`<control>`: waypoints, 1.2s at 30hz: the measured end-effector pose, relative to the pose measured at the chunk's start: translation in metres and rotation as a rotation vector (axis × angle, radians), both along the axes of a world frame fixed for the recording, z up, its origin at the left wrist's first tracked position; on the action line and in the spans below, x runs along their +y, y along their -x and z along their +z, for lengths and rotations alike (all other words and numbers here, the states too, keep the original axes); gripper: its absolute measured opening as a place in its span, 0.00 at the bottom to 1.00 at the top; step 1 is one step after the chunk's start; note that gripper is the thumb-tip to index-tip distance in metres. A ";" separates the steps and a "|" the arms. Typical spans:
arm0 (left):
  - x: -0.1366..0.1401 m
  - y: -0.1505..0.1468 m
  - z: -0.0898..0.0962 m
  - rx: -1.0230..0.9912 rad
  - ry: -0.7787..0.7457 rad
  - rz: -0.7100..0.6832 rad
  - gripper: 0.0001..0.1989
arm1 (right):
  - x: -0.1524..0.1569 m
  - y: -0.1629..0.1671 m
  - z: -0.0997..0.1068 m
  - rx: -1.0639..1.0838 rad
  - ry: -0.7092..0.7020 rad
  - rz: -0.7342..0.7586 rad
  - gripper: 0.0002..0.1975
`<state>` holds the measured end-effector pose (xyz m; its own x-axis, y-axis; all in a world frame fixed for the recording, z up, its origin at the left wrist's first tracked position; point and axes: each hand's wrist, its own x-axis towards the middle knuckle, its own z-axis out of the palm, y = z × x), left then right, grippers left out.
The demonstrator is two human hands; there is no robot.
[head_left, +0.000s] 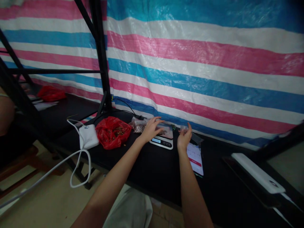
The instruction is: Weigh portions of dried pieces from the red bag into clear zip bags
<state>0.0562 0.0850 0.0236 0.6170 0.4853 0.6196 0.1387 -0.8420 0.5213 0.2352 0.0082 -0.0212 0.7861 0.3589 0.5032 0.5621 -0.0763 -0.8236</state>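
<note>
My left hand (151,129) reaches over the left side of a digital kitchen scale (169,145), its fingers stretched out and apart. On the scale's dark top lies a small heap of something too blurred to name. To the right of the scale, my right hand (184,138) is raised with a small clear plastic object (183,128) between thumb and fingers; whether it is a bag or a cup I cannot tell. Left of my left hand rests a clear plastic bag (139,125) with small pieces inside. An open red plastic bag (106,128) of small brownish pieces sits farther left.
A lit phone (195,158) lies by my right wrist. At left is a white power bank (88,136) with a looped cable. Another white device (255,172) lies at right on the black table (152,177). A black metal frame (101,53) rises behind; a person's arm (6,112) shows far left.
</note>
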 end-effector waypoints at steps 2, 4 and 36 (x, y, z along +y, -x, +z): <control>-0.013 0.037 0.006 0.079 -0.096 -0.003 0.13 | -0.003 0.004 0.003 -0.018 0.129 -0.045 0.20; -0.024 0.080 0.005 0.198 -0.141 -0.001 0.10 | -0.005 0.007 0.005 -0.032 0.226 -0.095 0.17; 0.002 0.014 -0.016 -0.220 0.222 0.122 0.10 | -0.011 0.027 0.025 -0.190 0.093 0.077 0.15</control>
